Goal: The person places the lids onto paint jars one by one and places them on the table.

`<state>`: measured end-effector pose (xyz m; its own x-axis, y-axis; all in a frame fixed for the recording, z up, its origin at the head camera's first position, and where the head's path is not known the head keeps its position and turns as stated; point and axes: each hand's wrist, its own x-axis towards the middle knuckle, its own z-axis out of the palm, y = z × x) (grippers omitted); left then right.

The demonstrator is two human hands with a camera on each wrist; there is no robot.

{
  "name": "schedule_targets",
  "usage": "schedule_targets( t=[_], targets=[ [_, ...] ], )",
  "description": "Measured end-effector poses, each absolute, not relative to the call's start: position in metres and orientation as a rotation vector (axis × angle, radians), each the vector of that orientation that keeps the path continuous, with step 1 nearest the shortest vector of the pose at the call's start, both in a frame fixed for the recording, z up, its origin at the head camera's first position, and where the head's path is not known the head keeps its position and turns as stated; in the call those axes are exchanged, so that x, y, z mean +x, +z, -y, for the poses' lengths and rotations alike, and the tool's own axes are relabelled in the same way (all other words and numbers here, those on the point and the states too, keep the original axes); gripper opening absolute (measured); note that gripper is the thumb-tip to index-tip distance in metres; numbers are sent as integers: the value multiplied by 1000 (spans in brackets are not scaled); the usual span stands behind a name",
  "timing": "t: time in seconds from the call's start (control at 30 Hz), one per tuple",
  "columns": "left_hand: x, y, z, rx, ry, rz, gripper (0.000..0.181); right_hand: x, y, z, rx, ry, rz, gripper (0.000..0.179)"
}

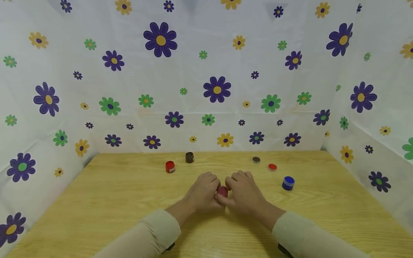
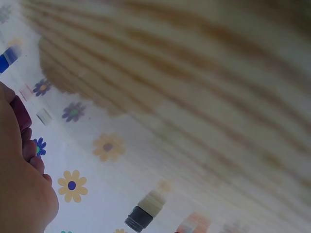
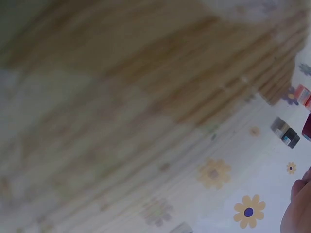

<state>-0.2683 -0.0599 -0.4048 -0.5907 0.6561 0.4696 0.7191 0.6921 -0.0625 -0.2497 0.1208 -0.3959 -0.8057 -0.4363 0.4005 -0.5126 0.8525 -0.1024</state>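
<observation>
Both hands meet over the middle of the table around a small maroon paint jar. My left hand grips it from the left, its fingers curled. From the other side my right hand holds the same jar, with the thumb across its near side. Much of the jar is hidden by the fingers. A maroon part of the jar shows past the left hand in the left wrist view. At the right wrist view's edge, the jar appears above the right hand.
Beyond the left hand stand an uncapped red paint jar and a dark brown or black jar. A dark lid and a red lid lie back right, near a blue capped jar. Flowered cloth encloses the wooden table.
</observation>
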Motion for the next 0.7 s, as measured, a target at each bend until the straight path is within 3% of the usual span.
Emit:
schedule_targets(
  t=[0.33,0.7],
  targets=[
    [-270,-407,63,-1063,-234,2385,29,-250,-399,-122,806,347,2501,19],
    [-271,-405,64,-1057,-238,2422,32,-252,-400,-120,812,327,2512,17]
  ],
)
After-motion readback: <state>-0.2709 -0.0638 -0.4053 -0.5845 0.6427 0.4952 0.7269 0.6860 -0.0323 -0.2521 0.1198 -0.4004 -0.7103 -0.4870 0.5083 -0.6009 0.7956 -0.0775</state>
